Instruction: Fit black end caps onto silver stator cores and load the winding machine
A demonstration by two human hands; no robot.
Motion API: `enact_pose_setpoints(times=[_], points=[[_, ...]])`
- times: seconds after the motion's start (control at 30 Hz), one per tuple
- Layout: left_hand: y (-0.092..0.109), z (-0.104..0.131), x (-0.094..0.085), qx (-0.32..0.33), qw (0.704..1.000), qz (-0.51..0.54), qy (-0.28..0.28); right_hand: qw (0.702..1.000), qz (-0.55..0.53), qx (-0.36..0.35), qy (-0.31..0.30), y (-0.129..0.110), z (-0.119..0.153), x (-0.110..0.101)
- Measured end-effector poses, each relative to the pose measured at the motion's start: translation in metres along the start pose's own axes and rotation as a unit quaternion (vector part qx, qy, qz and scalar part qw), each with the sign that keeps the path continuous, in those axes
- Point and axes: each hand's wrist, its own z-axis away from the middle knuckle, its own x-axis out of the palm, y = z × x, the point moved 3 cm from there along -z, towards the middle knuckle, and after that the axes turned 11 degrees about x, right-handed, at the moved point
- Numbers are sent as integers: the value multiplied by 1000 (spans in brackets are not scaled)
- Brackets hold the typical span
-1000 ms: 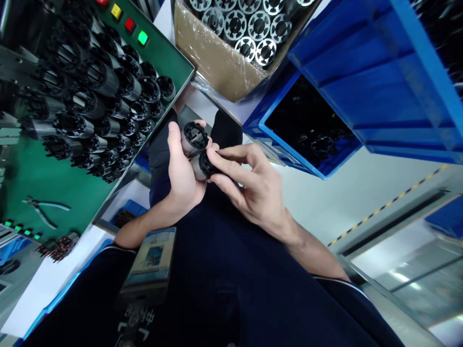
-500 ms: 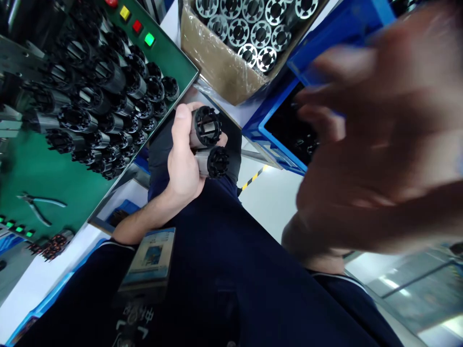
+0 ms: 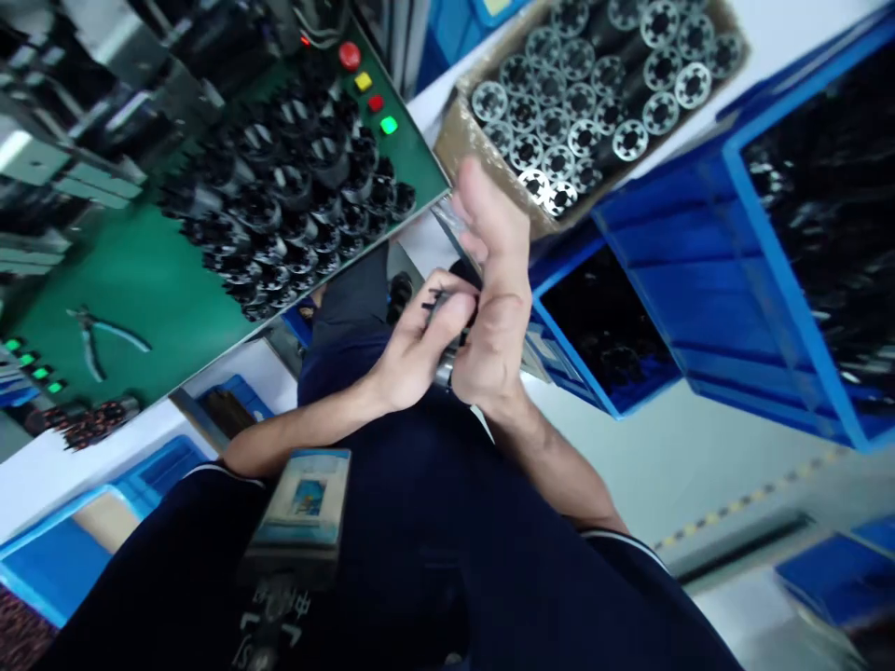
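My left hand [image 3: 423, 349] is wrapped around slotted metal cores with black plastic ends. A strip of grey metal core [image 3: 446, 372] and some black prongs show between my hands; the rest is hidden. My right hand [image 3: 498, 289] stands against the same cores with its palm side, its fingers stretched upward. Whether its palm presses on the core ends cannot be made out. Left of my hands, many similar black-capped cores [image 3: 325, 168] stand packed on the green work surface [image 3: 174, 321].
A cardboard box [image 3: 475, 154] of bare slotted cores stands beyond my right hand. Blue bins [image 3: 727, 280] with dark parts are at right. Pliers [image 3: 90, 340], lit buttons [image 3: 389, 125], a machine [image 3: 42, 158] and copper-wound parts [image 3: 94, 421] are at left.
My right hand has come down from close to the camera to the cores in my left hand. My left hand has shifted right in view. The view has turned, showing more of the box and bins.
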Motion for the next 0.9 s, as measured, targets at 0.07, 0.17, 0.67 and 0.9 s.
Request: enact_pose_setpoints(times=[0.07, 0.17, 0.67, 0.9], points=[[6, 11, -26, 40, 997, -46, -44, 999, -28, -16, 2, -1, 2, 22], [29, 41, -95, 94, 973, -209, -32, 993, -107, -40, 37, 4, 13, 57], [42, 97, -336, -140, 647, -750, -13, 981, -132, 129, 52, 54, 37, 24], [33, 104, -313, -151, 653, -742, -27, 999, -10, 33, -29, 32, 33, -10]])
